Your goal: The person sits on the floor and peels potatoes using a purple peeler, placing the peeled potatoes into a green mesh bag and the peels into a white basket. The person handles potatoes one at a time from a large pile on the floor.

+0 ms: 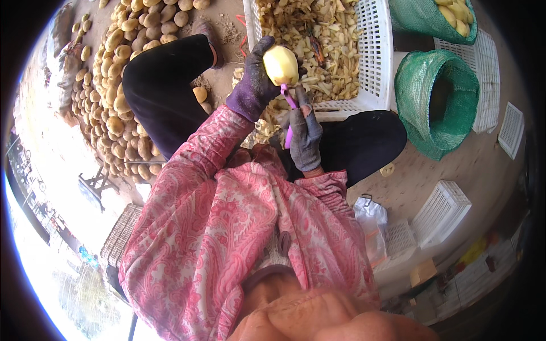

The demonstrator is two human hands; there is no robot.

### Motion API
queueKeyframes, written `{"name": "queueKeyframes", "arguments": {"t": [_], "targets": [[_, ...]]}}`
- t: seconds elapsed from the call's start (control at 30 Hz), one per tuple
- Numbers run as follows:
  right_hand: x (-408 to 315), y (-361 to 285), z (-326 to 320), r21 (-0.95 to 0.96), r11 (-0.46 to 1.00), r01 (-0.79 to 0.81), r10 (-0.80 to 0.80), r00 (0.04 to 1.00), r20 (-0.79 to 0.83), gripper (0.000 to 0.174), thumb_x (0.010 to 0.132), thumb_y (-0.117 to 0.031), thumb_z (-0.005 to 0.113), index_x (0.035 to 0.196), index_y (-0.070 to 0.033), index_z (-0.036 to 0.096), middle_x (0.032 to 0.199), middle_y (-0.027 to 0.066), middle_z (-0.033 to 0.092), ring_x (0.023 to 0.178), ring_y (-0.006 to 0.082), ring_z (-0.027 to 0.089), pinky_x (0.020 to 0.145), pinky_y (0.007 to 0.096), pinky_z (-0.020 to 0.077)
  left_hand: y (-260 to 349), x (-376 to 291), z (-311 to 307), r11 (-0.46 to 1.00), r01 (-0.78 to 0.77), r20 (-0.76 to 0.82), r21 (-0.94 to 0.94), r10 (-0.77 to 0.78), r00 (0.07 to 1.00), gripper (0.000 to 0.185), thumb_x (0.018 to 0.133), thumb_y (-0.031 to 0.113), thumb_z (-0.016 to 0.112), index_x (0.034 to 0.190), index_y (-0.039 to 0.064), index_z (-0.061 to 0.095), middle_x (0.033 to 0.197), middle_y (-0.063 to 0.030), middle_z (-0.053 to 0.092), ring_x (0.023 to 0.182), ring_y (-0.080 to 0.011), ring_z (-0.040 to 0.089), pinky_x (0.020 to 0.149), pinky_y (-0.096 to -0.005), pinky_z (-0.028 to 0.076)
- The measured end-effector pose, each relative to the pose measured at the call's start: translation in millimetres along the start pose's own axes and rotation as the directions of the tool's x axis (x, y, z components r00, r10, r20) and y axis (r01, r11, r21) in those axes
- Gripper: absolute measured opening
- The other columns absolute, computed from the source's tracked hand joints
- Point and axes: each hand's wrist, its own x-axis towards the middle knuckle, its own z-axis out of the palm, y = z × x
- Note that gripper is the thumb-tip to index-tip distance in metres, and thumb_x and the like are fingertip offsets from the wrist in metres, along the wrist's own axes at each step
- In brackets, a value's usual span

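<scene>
My left hand (257,81), in a purple and grey work glove, grips a peeled potato (281,66) from its left side, with fingertips showing behind it at the right. My right hand (305,134), in a worn grey glove, is closed on the handle of a purple peeler (290,100). The peeler's head is at the potato's lower end. Beyond both hands stands a white perforated plastic crate (376,55) holding a thick layer of potato peelings (341,68). More peelings lie below the potato, between my legs.
Unpeeled potatoes (115,87) cover the ground at the left. At the right stand a green mesh sack (409,102) with its mouth wide and another green sack (409,21) with peeled potatoes. White crates (441,213) and a plastic bag (370,211) are at the lower right.
</scene>
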Motion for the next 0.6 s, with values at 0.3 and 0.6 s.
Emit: {"name": "queueKeyframes", "arguments": {"t": [0.3,0.6], "targets": [[17,-19,-6,-0.091,0.995,0.048,-0.053,0.997,-0.05,0.043,0.099,-0.02,0.044,0.138,-0.003,0.04,0.104,0.0089,0.065,0.066,0.0088,0.049,0.06,0.0252,0.0443,-4,12,-10,0.959,0.184,0.012,-0.216,-0.186,0.983,0.05,0.079,0.037,0.066,0.114,0.007,0.046,0.102,-0.0118,0.058,0.094,-0.0256,0.057,0.09,-0.0392,0.049],[-6,-4,-4,-0.189,0.982,0.018,-0.026,0.999,-0.043,0.036,0.097,-0.014,0.046,0.13,0.001,0.048,0.118,0.0191,0.06,0.106,0.0215,0.059,0.089,0.0299,0.0442,-1,6,-12,0.985,-0.073,-0.08,0.154,0.086,0.993,0.043,0.089,0.035,0.058,0.12,0.009,0.045,0.099,-0.0078,0.057,0.093,-0.0182,0.058,0.087,-0.0347,0.049]]}}
